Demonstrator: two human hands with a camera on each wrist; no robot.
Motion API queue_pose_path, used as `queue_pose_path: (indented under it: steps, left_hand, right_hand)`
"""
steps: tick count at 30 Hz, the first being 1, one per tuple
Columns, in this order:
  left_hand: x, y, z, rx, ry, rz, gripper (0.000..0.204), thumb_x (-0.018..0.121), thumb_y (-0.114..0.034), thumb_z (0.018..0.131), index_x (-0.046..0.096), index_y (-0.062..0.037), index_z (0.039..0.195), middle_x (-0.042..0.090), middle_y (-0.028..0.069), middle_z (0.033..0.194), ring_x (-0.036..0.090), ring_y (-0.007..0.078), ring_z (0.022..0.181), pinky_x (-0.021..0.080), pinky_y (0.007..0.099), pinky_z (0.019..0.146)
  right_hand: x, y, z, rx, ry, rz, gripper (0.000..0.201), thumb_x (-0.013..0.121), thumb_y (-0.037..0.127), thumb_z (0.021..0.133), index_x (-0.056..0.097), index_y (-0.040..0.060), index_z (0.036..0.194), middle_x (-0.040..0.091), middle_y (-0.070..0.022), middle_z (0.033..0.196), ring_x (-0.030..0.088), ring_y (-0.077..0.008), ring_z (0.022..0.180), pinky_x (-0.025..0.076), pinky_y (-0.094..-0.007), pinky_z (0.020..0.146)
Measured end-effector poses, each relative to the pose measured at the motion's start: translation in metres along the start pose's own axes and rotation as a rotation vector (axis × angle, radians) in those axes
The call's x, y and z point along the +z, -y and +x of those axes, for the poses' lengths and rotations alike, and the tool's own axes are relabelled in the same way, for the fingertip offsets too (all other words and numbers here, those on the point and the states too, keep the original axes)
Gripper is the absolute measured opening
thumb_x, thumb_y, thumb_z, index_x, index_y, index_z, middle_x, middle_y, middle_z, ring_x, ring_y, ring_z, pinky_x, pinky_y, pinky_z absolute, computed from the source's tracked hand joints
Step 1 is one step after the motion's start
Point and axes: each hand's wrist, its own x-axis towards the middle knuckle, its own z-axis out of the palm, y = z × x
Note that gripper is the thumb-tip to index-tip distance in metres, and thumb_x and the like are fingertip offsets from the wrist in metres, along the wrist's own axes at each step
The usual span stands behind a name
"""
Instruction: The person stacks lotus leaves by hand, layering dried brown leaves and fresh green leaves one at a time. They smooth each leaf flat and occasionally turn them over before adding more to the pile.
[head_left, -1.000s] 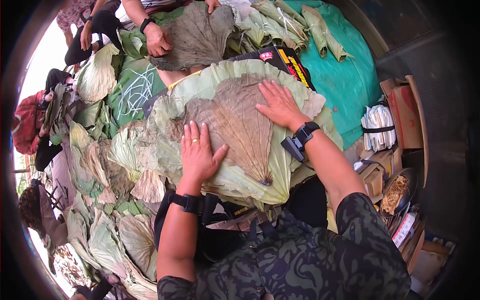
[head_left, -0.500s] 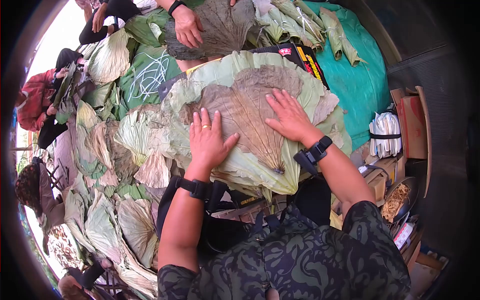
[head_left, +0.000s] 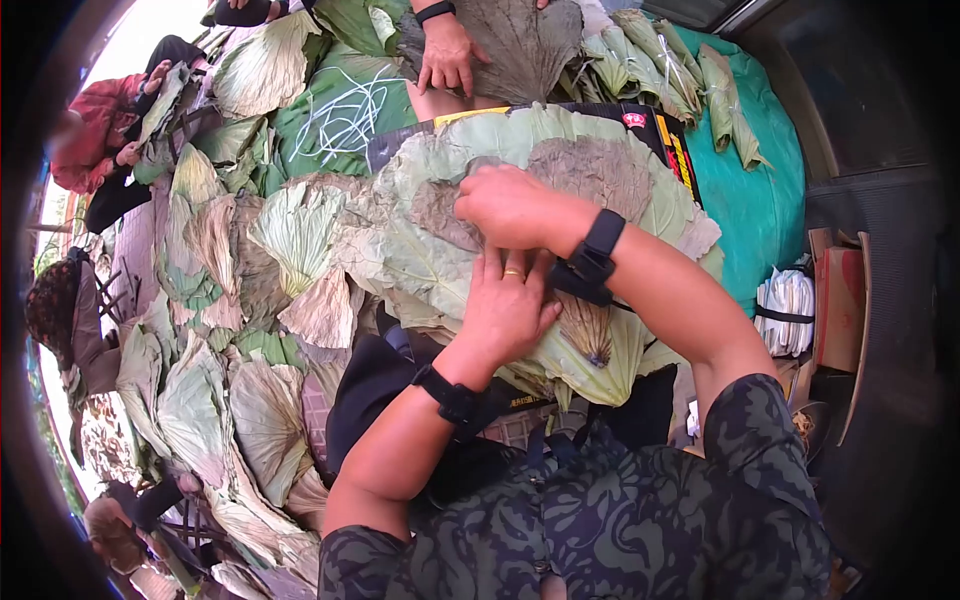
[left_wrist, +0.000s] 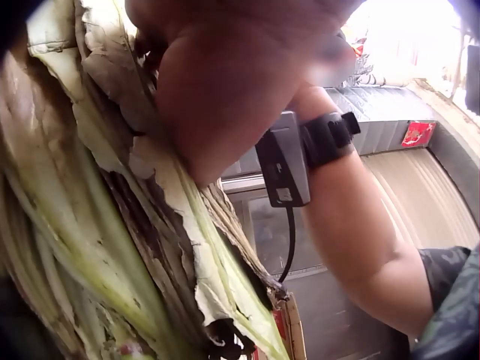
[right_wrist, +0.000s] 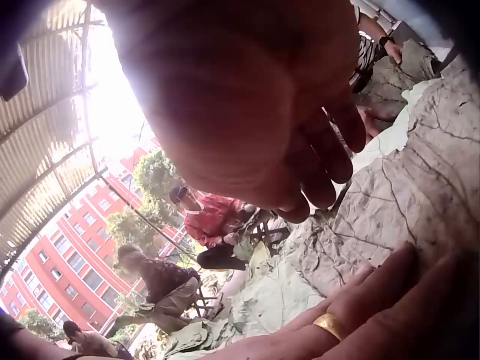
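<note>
In the head view my left hand (head_left: 508, 308) lies palm down, fingers extended, on a broad stack of dried leaves (head_left: 400, 255). Just beyond its fingertips is my right hand (head_left: 512, 205), over the brown top leaf (head_left: 600, 165), its wrist crossing above the left fingers. The right wrist view shows the right hand (right_wrist: 247, 112) with fingers loosely bent over the wrinkled leaf (right_wrist: 405, 187), none gripping it. The ringed left hand (right_wrist: 360, 319) rests below. Layered leaf edges (left_wrist: 97, 232) fill the left side of the left wrist view.
Another person's hand (head_left: 447, 55) is beyond the stack. White string (head_left: 345, 115) and spread leaves (head_left: 210, 410) lie to the left. Tied leaf bundles (head_left: 650, 65) rest by a green sheet (head_left: 770, 180). Bound papers (head_left: 785, 312) and a cardboard box (head_left: 840, 300) stand at right.
My right hand has moved left across the brown leaf to beyond the left fingertips, its fingers now bent. My left hand stays on the stack, nearer the right hand. The head view has shifted.
</note>
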Motion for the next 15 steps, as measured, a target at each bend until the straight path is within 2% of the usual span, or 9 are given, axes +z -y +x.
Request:
queue_pose_path:
  steps: [2,4,6,9,10,12,13,14,15]
  left_hand:
    - [0.001,-0.003,0.0,-0.029,0.057,0.068,0.059,0.054,-0.038,0.081,0.043,-0.0039,0.127,0.027,0.0272,0.137,0.021,0.0524,0.126,0.021,0.0551,0.103]
    - [0.004,-0.004,0.0,-0.051,0.064,0.036,0.058,0.054,-0.038,0.081,0.043,-0.0034,0.127,0.032,0.028,0.134,0.022,0.0535,0.125,0.021,0.0553,0.102]
    - [0.003,-0.003,-0.002,-0.049,0.045,0.015,0.058,0.054,-0.038,0.082,0.044,-0.0029,0.126,0.034,0.028,0.133,0.024,0.0536,0.124,0.022,0.0552,0.102]
    - [0.0,-0.005,0.0,-0.051,0.023,-0.023,0.056,0.054,-0.038,0.081,0.046,-0.002,0.124,0.032,0.0291,0.134,0.025,0.0534,0.124,0.023,0.0548,0.102]
    - [-0.002,-0.004,0.001,-0.057,0.016,-0.026,0.056,0.054,-0.038,0.081,0.046,-0.002,0.124,0.032,0.0291,0.134,0.025,0.0534,0.124,0.023,0.0548,0.102]
    - [-0.003,-0.006,0.001,-0.055,0.091,0.019,0.054,0.055,-0.038,0.081,0.049,-0.0016,0.121,0.031,0.0292,0.135,0.025,0.0533,0.124,0.023,0.0544,0.102]
    - [0.0,-0.007,0.0,-0.049,0.091,0.016,0.054,0.055,-0.038,0.081,0.049,-0.0016,0.121,0.031,0.0292,0.135,0.025,0.0533,0.124,0.023,0.0544,0.102]
    - [0.003,-0.007,-0.001,-0.051,0.041,0.012,0.053,0.055,-0.038,0.081,0.05,-0.0014,0.119,0.031,0.0287,0.136,0.026,0.0531,0.123,0.024,0.054,0.102]
    - [0.005,-0.006,0.0,-0.051,-0.013,0.013,0.053,0.055,-0.038,0.081,0.051,-0.0011,0.118,0.031,0.0283,0.136,0.027,0.0529,0.123,0.024,0.0535,0.102]
  right_hand:
    - [0.018,-0.013,0.022,0.01,0.104,-0.078,0.023,0.054,0.008,0.073,0.063,0.0095,0.093,0.057,-0.0097,0.09,0.054,-0.0301,0.092,0.045,-0.0394,0.078]
    - [0.034,-0.028,0.037,-0.009,-0.223,0.083,0.027,0.053,0.006,0.073,0.063,0.0113,0.097,0.056,-0.01,0.093,0.054,-0.0299,0.093,0.045,-0.0388,0.08]
    - [0.039,-0.036,0.044,0.056,-0.208,0.097,0.03,0.054,0.004,0.073,0.061,0.0103,0.101,0.056,-0.0107,0.098,0.054,-0.0302,0.095,0.044,-0.039,0.082]
    - [0.033,-0.046,0.039,0.189,-0.624,0.216,0.033,0.056,0.004,0.072,0.059,0.0079,0.104,0.057,-0.0128,0.1,0.053,-0.0325,0.095,0.043,-0.0403,0.083]
    - [0.025,-0.043,0.033,0.181,-0.62,0.212,0.033,0.056,0.004,0.072,0.059,0.0079,0.104,0.057,-0.0128,0.1,0.053,-0.0325,0.095,0.043,-0.0403,0.083]
    - [0.015,-0.034,0.016,0.086,-0.222,0.548,0.033,0.057,0.006,0.072,0.059,0.0071,0.105,0.058,-0.0133,0.101,0.053,-0.032,0.097,0.043,-0.0399,0.085]
    - [0.014,-0.028,0.015,0.034,-0.086,0.284,0.034,0.057,0.009,0.074,0.058,0.0049,0.108,0.056,-0.0144,0.108,0.052,-0.0312,0.102,0.042,-0.039,0.088]
    - [0.023,-0.028,0.012,0.043,-0.091,0.281,0.034,0.057,0.009,0.074,0.058,0.0049,0.108,0.056,-0.0144,0.108,0.052,-0.0312,0.102,0.042,-0.039,0.088]
    - [0.037,-0.032,0.01,0.075,-0.257,0.179,0.035,0.057,0.01,0.075,0.056,0.004,0.11,0.055,-0.0152,0.111,0.052,-0.0311,0.104,0.041,-0.0386,0.09]
